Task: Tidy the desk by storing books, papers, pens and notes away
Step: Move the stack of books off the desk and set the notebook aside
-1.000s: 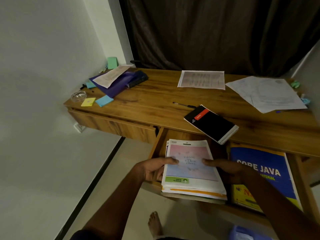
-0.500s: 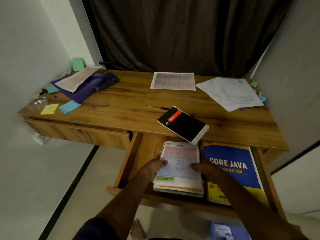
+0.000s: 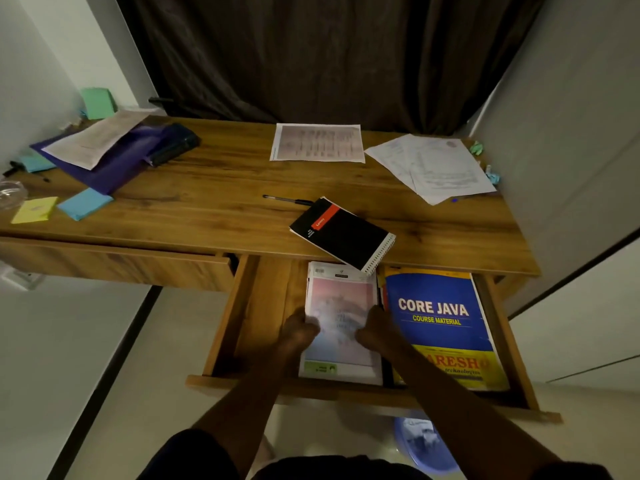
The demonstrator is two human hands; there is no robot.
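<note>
Head view, landmark: we place everything against the open drawer (image 3: 258, 306), pulled out under the right half of the desk (image 3: 207, 216).
Pink-covered stack (image 3: 341, 292): inside the drawer, about the middle of it, its near end by the drawer's front wall. We cannot tell whether it rests fully on the drawer floor.
Left hand (image 3: 299, 329): on the stack's left edge, thumb over the cover, the other fingers tucked at the side. We read it as gripping the stack.
Right hand (image 3: 375, 329): on the stack's right edge, gripping it likewise. Its fingers are dark and partly hidden.
Core Java book (image 3: 436, 313): in the drawer's right part, just beside the stack.
Black spiral notebook (image 3: 341, 233): on the desk, one corner hanging over the drawer's back end, above the stack's far edge.
Pen (image 3: 287, 199): on the desk, behind the drawer and just beyond the notebook.
Printed sheet (image 3: 317, 143) and loose papers (image 3: 436, 168): on the desk, well behind the drawer.
Purple folder (image 3: 114, 161) and sticky notes (image 3: 85, 203): on the desk, far to the drawer's left.
Risk, fingers: we judge the right fingers could be pinched between the stack and the Core Java book.
Risk, stack: let go unevenly, its loose layers could fan out.
Risk, notebook: a knock to the drawer could tip the overhanging notebook in.
</note>
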